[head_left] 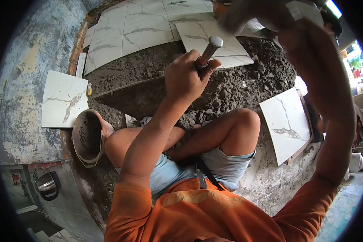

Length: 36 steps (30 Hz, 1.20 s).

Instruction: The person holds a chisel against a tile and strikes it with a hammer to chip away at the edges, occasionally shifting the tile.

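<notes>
My left hand [185,76] is closed around the handle of a trowel [129,94], its shiny rounded handle end pointing up and away. The pointed, mortar-coloured blade reaches left over the grey mortar bed [230,94], partly hidden behind my hand and forearm. My right hand [266,16] is raised high at the upper right, in front of the far floor, and is smeared by motion; I cannot tell whether it holds anything. Below it, a marbled white tile [205,34] lies slightly askew at the edge of the laid tiles [145,24], beside the mortar.
A bucket [102,150] with grey mix inside stands by my knee. One loose tile [64,101] leans near the worn wall [36,68]; another tile [284,123] stands to my right. A small yellow-and-white object [89,89] lies by the left tile.
</notes>
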Tool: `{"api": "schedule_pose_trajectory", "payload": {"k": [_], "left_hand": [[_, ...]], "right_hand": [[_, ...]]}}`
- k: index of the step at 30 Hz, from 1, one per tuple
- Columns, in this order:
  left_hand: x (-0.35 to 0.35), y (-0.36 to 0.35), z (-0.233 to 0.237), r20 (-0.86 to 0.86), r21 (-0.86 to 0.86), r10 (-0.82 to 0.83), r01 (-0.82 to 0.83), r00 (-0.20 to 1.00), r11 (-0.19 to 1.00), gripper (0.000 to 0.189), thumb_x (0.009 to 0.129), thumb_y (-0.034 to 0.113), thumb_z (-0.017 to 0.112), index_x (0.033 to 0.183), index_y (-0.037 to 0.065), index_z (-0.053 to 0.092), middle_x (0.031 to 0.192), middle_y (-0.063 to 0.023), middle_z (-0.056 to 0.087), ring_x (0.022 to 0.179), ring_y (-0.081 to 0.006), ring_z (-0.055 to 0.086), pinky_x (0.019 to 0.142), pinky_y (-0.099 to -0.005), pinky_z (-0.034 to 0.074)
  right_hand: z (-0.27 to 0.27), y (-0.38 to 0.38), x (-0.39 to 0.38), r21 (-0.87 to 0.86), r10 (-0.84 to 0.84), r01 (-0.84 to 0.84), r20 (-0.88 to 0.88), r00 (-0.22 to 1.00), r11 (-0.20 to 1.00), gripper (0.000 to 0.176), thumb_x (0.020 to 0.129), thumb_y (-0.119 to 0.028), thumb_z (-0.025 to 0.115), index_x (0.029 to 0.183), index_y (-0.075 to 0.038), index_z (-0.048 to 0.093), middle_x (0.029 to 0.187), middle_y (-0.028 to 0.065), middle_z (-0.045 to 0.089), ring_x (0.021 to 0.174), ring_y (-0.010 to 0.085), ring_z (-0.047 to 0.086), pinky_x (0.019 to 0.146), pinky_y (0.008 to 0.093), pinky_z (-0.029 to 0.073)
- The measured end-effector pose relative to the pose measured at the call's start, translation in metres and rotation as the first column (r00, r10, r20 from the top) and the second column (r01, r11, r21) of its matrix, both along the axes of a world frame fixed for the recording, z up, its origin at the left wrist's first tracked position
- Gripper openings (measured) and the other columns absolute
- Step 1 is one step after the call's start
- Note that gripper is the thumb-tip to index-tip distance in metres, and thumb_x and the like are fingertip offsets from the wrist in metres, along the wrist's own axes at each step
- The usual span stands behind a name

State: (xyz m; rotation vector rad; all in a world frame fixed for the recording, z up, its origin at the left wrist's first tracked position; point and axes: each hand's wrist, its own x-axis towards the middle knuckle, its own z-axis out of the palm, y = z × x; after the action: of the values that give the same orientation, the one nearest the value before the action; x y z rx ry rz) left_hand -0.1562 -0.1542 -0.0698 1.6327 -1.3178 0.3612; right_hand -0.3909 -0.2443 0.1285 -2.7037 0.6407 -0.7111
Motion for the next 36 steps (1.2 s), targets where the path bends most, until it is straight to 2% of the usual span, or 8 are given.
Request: {"api": "schedule_pose_trajectory", "payload": {"k": [3, 4, 9, 11, 13, 15, 23, 36], "left_hand": [[0.001, -0.002, -0.005, 0.015, -0.051, 0.000, 0.000, 1.000, 0.999, 0.057, 0.089, 0.061, 0.070, 0.071, 0.010, 0.052, 0.060, -0.0114, 0.056, 0.056, -0.0366, 0.062, 0.049, -0.0464, 0.048], [0.000, 0.000, -0.008, 0.014, -0.047, -0.003, 0.004, 1.000, 0.999, 0.057, 0.089, 0.061, 0.070, 0.071, 0.010, 0.052, 0.060, -0.0114, 0.056, 0.056, -0.0366, 0.062, 0.049, -0.0464, 0.048], [-0.002, 0.002, -0.004, 0.123, -0.019, 0.070, -0.068, 0.990, 0.997, 0.056, 0.089, 0.060, 0.072, 0.071, 0.010, 0.053, 0.063, -0.0087, 0.059, 0.059, -0.0335, 0.064, 0.051, -0.0449, 0.051], [-0.003, 0.004, -0.008, 0.120, 0.012, 0.079, -0.081, 0.990, 0.997, 0.055, 0.088, 0.060, 0.072, 0.072, 0.010, 0.054, 0.065, -0.0081, 0.060, 0.063, -0.0324, 0.065, 0.053, -0.0446, 0.052], [-0.002, 0.004, -0.007, 0.140, -0.029, 0.060, -0.056, 0.988, 0.998, 0.055, 0.089, 0.060, 0.072, 0.074, 0.009, 0.055, 0.068, -0.0089, 0.060, 0.066, -0.0329, 0.066, 0.055, -0.0450, 0.053], [-0.002, 0.005, -0.010, 0.162, -0.060, 0.050, -0.041, 0.985, 0.997, 0.055, 0.089, 0.059, 0.071, 0.075, 0.009, 0.055, 0.069, -0.0093, 0.060, 0.067, -0.0331, 0.066, 0.055, -0.0449, 0.053], [0.003, 0.009, -0.001, -0.131, -0.134, -0.137, 0.120, 0.982, 0.984, 0.040, 0.103, 0.034, 0.065, 0.078, 0.006, 0.051, 0.055, -0.0046, 0.051, 0.048, -0.0186, 0.056, 0.050, -0.0332, 0.041], [-0.009, 0.009, 0.020, -0.394, -0.137, -0.294, 0.260, 0.871, 0.956, 0.058, 0.108, 0.055, 0.042, 0.079, 0.005, 0.049, 0.065, 0.0012, 0.046, 0.058, -0.0090, 0.050, 0.056, -0.0277, 0.041]], "right_hand": [[-0.007, -0.024, -0.010, 0.559, -0.155, -0.092, 0.379, 0.912, 0.824, 0.028, 0.105, -0.022, 0.061, 0.119, 0.002, 0.062, 0.107, 0.0081, 0.067, 0.096, 0.0163, 0.064, 0.084, 0.0313, 0.051], [0.002, -0.031, -0.005, -0.177, 0.204, -0.221, -0.110, 0.973, 0.959, 0.025, 0.104, -0.020, 0.061, 0.117, 0.001, 0.062, 0.107, 0.0104, 0.066, 0.092, 0.0160, 0.064, 0.078, 0.0320, 0.051], [0.001, 0.061, 0.044, 0.308, -0.452, 0.380, 0.213, 0.866, 0.872, 0.034, 0.104, -0.021, 0.062, 0.128, 0.004, 0.059, 0.094, 0.0089, 0.070, 0.086, 0.0175, 0.065, 0.078, 0.0315, 0.052], [0.016, -0.008, 0.000, 0.851, 0.395, -0.483, 0.380, 0.837, 0.205, 0.036, 0.107, -0.026, 0.057, 0.127, 0.004, 0.056, 0.093, 0.0091, 0.068, 0.092, 0.0182, 0.068, 0.084, 0.0275, 0.056], [-0.047, 0.012, 0.005, -0.055, 0.073, -0.063, 0.205, 0.976, 0.997, 0.028, 0.106, -0.023, 0.057, 0.115, 0.004, 0.059, 0.093, 0.0091, 0.068, 0.090, 0.0196, 0.069, 0.082, 0.0288, 0.056], [-0.038, 0.024, 0.009, 0.201, 0.095, -0.052, -0.208, 0.974, 0.978, 0.025, 0.101, -0.017, 0.063, 0.114, 0.004, 0.057, 0.088, 0.0065, 0.064, 0.082, 0.0201, 0.065, 0.074, 0.0332, 0.052], [-0.098, 0.011, -0.006, 0.601, -0.187, -0.106, 0.405, 0.895, 0.792, 0.020, 0.105, -0.022, 0.061, 0.111, -0.003, 0.063, 0.085, -0.0026, 0.061, 0.075, 0.0056, 0.051, 0.066, 0.0244, 0.043], [-0.193, -0.023, 0.042, 0.485, -0.135, -0.053, 0.343, 0.930, 0.873, 0.038, 0.101, -0.034, 0.067, 0.091, 0.000, 0.054, 0.071, 0.0156, 0.054, 0.065, 0.0277, 0.044, 0.063, 0.0395, 0.043]]}}
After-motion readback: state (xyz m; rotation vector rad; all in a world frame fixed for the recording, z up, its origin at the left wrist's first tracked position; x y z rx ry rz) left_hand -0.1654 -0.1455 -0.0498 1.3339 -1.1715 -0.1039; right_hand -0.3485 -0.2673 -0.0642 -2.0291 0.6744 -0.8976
